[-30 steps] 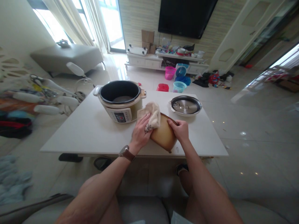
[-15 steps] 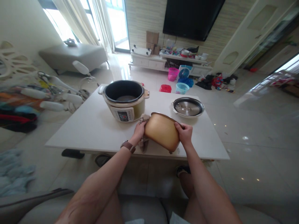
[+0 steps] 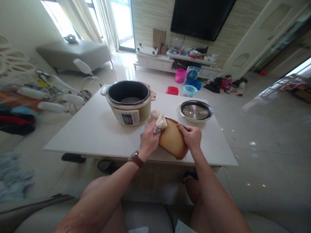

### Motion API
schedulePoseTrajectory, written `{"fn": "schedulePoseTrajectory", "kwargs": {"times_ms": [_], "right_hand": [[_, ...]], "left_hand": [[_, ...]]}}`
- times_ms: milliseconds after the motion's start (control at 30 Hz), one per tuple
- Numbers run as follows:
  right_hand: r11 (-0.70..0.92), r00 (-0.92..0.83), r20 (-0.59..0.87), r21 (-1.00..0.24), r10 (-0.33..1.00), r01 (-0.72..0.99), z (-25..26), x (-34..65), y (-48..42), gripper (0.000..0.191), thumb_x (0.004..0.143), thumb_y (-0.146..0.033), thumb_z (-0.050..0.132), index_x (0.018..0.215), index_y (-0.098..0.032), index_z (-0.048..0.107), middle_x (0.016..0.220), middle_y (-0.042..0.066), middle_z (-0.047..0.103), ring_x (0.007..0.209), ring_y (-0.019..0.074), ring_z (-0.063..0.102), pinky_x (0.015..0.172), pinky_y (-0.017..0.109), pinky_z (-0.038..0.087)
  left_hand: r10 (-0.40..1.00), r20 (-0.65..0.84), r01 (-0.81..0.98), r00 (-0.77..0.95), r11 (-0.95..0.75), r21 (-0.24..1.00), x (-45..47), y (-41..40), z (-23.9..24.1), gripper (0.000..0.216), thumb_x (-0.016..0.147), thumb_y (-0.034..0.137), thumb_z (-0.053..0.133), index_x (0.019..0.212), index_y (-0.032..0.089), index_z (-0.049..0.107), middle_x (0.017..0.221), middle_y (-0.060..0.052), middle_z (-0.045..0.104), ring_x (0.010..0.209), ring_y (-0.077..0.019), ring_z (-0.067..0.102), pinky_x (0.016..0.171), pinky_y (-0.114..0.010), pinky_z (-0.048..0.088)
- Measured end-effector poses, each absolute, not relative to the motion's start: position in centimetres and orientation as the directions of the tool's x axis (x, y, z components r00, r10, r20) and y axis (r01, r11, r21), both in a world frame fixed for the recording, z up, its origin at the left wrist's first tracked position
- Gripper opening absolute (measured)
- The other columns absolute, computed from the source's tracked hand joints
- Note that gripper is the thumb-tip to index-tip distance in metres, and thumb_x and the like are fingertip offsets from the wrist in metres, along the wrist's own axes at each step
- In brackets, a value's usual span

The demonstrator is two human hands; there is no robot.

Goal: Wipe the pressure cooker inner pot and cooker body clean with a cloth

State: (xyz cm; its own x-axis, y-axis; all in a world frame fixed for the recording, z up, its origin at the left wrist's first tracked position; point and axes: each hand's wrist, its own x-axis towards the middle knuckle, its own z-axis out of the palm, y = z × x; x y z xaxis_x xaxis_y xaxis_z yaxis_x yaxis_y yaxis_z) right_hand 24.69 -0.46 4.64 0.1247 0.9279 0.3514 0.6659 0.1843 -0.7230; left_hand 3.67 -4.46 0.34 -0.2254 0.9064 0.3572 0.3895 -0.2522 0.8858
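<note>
A gold-brown inner pot (image 3: pixel 173 139) lies tilted on its side near the front edge of the white table (image 3: pixel 97 136). My right hand (image 3: pixel 191 137) grips its rim on the right. My left hand (image 3: pixel 150 139) presses a beige cloth (image 3: pixel 159 122) against the pot's left outer wall. Just behind stands the cooker body (image 3: pixel 128 102), open and dark inside, with its control panel facing me.
The cooker's steel lid (image 3: pixel 196 110) lies flat at the table's right rear. A drying rack with white pegs and clothes (image 3: pixel 43 97) stands at the left. Coloured baskets (image 3: pixel 183 85) sit on the floor beyond the table, before a TV cabinet (image 3: pixel 170 61).
My left hand with the cloth slid down and under the pot's left side, then came back up to its upper left wall. The pot rocked slightly in my right hand.
</note>
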Motion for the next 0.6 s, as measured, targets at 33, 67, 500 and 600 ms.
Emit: {"fn": "schedulePoseTrajectory", "kwargs": {"times_ms": [33, 67, 500, 600], "right_hand": [[0.181, 0.140, 0.350, -0.739, 0.926, 0.649, 4.3, 24.9, -0.4, 0.077, 0.080, -0.083, 0.070, 0.047, -0.024, 0.032, 0.051, -0.005, 0.024, 0.053, 0.0098, 0.024, 0.052, 0.032, 0.016], [0.180, 0.150, 0.342, -0.761, 0.927, 0.623, 4.0, 25.1, -0.3, 0.077, 0.081, -0.082, 0.070, 0.048, -0.025, 0.030, 0.052, -0.005, 0.023, 0.054, 0.0095, 0.024, 0.052, 0.032, 0.016], [-0.092, 0.560, -0.112, -0.994, 0.821, -0.064, 2.1, 26.7, 0.8, 0.060, 0.076, -0.074, 0.082, 0.069, -0.018, 0.065, 0.062, -0.002, 0.059, 0.060, 0.0127, 0.051, 0.048, 0.026, 0.039], [-0.128, 0.528, -0.270, -0.948, 0.805, -0.290, 0.6, 26.2, 0.9, 0.057, 0.079, -0.070, 0.083, 0.088, -0.015, 0.074, 0.080, 0.004, 0.075, 0.075, 0.0190, 0.069, 0.057, 0.028, 0.057]], "left_hand": [[0.902, 0.377, 0.391, -0.212, -0.276, 0.878, 3.8, -4.6, 0.3, 0.049, 0.098, 0.034, 0.063, 0.145, 0.023, 0.069, 0.157, -0.011, 0.064, 0.147, -0.0317, 0.057, 0.128, -0.047, 0.040], [0.899, 0.386, 0.373, -0.208, -0.292, 0.881, 3.9, -4.5, 0.2, 0.048, 0.098, 0.035, 0.064, 0.144, 0.024, 0.070, 0.158, -0.011, 0.064, 0.148, -0.0318, 0.057, 0.129, -0.047, 0.039], [0.806, 0.357, 0.117, -0.472, -0.343, 0.932, 4.8, -3.4, -1.2, 0.052, 0.099, 0.050, 0.060, 0.138, 0.017, 0.072, 0.146, -0.016, 0.071, 0.141, -0.0346, 0.062, 0.123, -0.052, 0.044], [0.727, 0.686, 0.494, -0.023, -0.589, 0.640, 5.8, -5.8, -0.2, 0.057, 0.102, 0.049, 0.057, 0.154, 0.024, 0.062, 0.169, -0.013, 0.051, 0.164, -0.0353, 0.036, 0.136, -0.057, 0.020]]}}
